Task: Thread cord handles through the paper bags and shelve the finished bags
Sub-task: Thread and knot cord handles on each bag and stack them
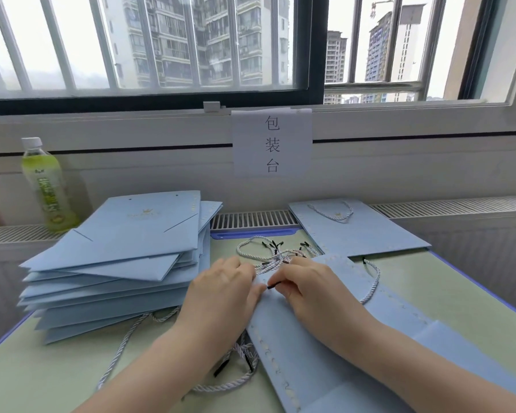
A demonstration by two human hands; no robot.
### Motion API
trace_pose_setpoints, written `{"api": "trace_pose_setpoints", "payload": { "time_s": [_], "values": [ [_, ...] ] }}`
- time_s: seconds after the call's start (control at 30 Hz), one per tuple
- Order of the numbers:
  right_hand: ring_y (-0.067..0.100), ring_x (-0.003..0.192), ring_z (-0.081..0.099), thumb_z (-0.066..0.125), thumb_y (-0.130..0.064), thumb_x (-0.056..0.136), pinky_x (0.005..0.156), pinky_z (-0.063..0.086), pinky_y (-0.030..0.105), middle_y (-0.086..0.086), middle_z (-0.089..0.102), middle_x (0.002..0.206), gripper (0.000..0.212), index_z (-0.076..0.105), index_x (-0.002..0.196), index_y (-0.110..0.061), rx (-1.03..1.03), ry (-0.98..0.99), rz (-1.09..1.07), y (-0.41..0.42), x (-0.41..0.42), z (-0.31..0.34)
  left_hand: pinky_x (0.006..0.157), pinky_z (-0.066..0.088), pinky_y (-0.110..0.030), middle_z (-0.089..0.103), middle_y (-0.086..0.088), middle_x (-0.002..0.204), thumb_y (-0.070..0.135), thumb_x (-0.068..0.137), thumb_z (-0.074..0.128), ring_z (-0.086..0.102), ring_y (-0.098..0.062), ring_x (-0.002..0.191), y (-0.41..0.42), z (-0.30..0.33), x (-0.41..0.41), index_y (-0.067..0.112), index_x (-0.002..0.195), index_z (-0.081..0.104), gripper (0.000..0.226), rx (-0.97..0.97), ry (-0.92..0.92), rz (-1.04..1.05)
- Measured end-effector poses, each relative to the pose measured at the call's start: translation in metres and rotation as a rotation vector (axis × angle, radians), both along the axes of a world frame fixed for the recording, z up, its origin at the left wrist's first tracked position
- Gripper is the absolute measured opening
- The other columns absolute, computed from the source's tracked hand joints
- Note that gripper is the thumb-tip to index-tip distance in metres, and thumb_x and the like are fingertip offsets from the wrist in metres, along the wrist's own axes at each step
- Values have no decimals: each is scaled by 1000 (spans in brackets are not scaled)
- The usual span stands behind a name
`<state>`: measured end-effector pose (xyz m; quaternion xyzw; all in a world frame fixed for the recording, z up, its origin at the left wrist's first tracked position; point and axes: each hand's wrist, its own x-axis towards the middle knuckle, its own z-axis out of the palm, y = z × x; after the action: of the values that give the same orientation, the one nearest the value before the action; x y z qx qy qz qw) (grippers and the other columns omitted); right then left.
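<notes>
Nearest me, loose cords (221, 380) lie on the surface (42, 377) under my left forearm, black tips showing. Just beyond, the paper bag (325, 347) I'm working lies flat, long axis running near-right to far-left, its top edge at my hands. Left hand (221, 289) rests fingers-down on that top edge, fingers lightly bent, pinning the bag; I can't tell if it pinches anything. Right hand (310, 283) pinches the cord's black tip (274, 285), tip pointing left toward the left fingertips, just beside them. Key relation: the hole should sit at the bag's top edge between the two hands, so the tip goes leftward and down; the right hand is the one on it. The cord's other end (373, 278) loops off the bag's right side, apparently already threaded. Further out: spare cord pile (276, 251), stack of unthreaded bags (125, 263) far-left, one finished bag (355, 228) far-right. Bottle (46, 186) by the window wall.
</notes>
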<state>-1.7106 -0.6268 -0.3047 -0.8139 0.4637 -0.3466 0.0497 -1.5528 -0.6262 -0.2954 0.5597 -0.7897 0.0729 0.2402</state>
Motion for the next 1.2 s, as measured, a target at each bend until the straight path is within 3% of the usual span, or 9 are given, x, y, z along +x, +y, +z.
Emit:
{"api": "trace_pose_setpoints", "payload": {
  "time_s": [0.17,0.27,0.33,0.57,0.67,0.77,0.83,1.0,1.2],
  "values": [
    [19,77,55,43,-18,90,66,44,28,1,56,89,29,68,102,-16,-104,47,-1,4,7,-1,74,32,-16,52,5,95,31,94,52,44,-14,95,-8,-2,0,18,92,51,13,102,333,-70],
    [15,74,55,46,-13,86,64,41,24,-1,60,87,18,62,95,-14,-153,-36,-7,6,8,3,57,34,-12,51,5,75,24,91,59,45,-10,71,-6,7,-3,11,80,54,18,260,727,-62],
    [16,74,55,47,-14,87,66,42,28,-1,61,84,11,58,91,-12,-181,-94,-8,7,7,5,57,33,-19,50,0,68,21,91,60,44,-12,63,-5,11,-2,9,73,55,22,390,912,-108],
    [19,68,52,56,-3,83,60,40,22,1,54,82,10,62,88,-8,-319,10,-20,10,3,14,74,41,-33,63,-9,83,32,74,58,57,-18,75,-1,14,0,5,75,64,28,433,1032,-239],
    [22,67,51,62,7,78,59,40,22,4,54,81,17,63,88,-7,-388,73,-18,12,4,16,75,44,-27,62,1,89,31,70,55,58,-15,82,-1,13,0,8,79,66,27,383,1061,-284],
    [21,66,49,60,5,81,59,41,25,4,53,78,12,63,84,-6,-414,76,10,14,8,17,73,46,-21,65,-9,88,26,78,59,60,-14,80,1,12,-2,10,85,67,19,334,1068,-337],
    [19,65,49,58,-1,84,60,40,23,3,53,77,8,64,84,-6,-398,39,27,14,8,17,65,44,-16,64,-12,82,24,80,59,57,-11,72,4,12,-2,9,82,67,16,301,1064,-363],
    [8,70,51,59,-12,85,63,39,12,-4,57,79,10,68,87,-14,-224,-202,38,9,5,18,66,36,-32,51,-6,66,28,74,56,47,-18,64,4,13,-1,11,66,55,19,331,1080,-366],
    [-1,79,57,68,-1,81,70,40,4,-7,63,79,13,63,83,-13,-118,-352,83,9,1,21,53,35,-17,46,-4,62,27,74,56,43,-14,58,4,14,-3,3,70,45,27,289,1062,-393]
  ]
}}
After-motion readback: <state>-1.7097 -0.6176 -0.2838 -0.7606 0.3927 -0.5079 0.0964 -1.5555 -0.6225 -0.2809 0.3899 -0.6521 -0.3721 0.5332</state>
